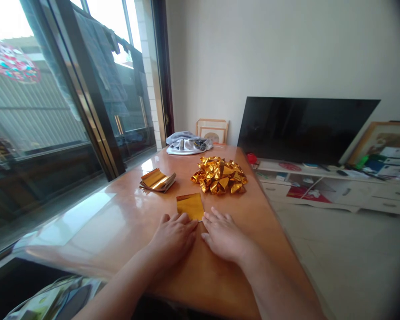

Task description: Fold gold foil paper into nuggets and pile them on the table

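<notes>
Gold foil sheet [190, 206] lies on the table [216, 284] just ahead of my two hands, its near edge reaching my fingertips and its far edge pointing away from me. My left hand [175, 232] rests palm down at the sheet's near left part, the fingers bent and their tips on the foil; I cannot tell whether the thumb, mostly hidden under the hand, pinches anything. My right hand [222, 231] lies palm down at the near right corner, fingers stretched out and thumb held apart from them, gripping nothing that I can see. The fingertips of both hands come near each other along that near edge.

Ahead of my left hand and a little further left sits a loose stack of foil sheets [157, 180], the top one curved and shiny. Ahead of my right hand, past the sheet, is a heap of puffed, pointed gold foil pieces [220, 175]. Well beyond both hands, at the table's far end, there is a bundle of grey and white cloth [186, 144], with wooden frames [213, 129] leaning by the wall behind it.

Far to the left of my left hand stands a glass door [19, 111]. Well off to the right of my right hand, a black television [306, 129] stands on a white cabinet [333, 193].
</notes>
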Motion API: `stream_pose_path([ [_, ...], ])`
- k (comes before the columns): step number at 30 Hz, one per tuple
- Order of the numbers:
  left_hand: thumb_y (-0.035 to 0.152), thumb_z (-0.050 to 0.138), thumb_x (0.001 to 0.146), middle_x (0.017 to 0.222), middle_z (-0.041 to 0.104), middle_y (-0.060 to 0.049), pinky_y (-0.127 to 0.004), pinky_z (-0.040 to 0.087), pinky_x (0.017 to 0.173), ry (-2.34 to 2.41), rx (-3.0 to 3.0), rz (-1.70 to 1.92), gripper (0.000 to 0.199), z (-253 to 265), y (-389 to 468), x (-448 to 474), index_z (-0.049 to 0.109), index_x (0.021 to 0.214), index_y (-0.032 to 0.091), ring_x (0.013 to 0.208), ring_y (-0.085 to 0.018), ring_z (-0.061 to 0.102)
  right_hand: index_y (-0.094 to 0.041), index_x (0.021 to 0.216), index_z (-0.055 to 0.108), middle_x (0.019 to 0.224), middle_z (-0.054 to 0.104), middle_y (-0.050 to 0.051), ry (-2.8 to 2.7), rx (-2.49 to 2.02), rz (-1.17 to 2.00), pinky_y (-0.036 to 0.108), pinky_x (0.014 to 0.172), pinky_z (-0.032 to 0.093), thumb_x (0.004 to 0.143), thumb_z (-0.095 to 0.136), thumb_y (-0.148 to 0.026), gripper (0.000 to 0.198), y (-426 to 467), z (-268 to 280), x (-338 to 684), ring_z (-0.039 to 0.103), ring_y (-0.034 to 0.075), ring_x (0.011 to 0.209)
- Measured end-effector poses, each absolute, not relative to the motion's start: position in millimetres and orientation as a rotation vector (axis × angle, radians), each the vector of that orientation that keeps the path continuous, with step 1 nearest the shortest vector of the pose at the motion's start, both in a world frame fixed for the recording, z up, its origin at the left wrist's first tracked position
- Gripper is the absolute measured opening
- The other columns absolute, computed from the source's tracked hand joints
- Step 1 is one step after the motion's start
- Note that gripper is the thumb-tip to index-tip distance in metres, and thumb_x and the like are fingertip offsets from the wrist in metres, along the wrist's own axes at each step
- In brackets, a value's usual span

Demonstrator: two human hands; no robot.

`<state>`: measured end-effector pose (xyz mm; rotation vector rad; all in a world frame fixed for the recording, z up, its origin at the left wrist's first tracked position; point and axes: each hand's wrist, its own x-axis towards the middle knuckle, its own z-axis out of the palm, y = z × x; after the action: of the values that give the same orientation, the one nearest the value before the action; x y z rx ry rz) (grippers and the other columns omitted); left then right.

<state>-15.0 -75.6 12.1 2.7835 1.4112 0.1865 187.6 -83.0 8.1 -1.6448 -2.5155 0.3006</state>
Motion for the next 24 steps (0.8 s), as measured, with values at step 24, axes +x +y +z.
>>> stream_pose_path([
  [24,0.045,0.037,0.102,0.103,0.062,-0.01,-0.048,0.033,0.091,1.5,2.794,0.309,0.038,4.6,-83.3,-2.9,0.066,0.118,0.028,0.099,-0.029,0.055,-0.008,0.153,0.04,0.159,0.035,0.016,-2.617,-1.593,0.359,0.049,0.124,0.009,0.101,0.03,-0.032,0.058,-81.4,2.9,180.2,0.025,0.028,0.151],
])
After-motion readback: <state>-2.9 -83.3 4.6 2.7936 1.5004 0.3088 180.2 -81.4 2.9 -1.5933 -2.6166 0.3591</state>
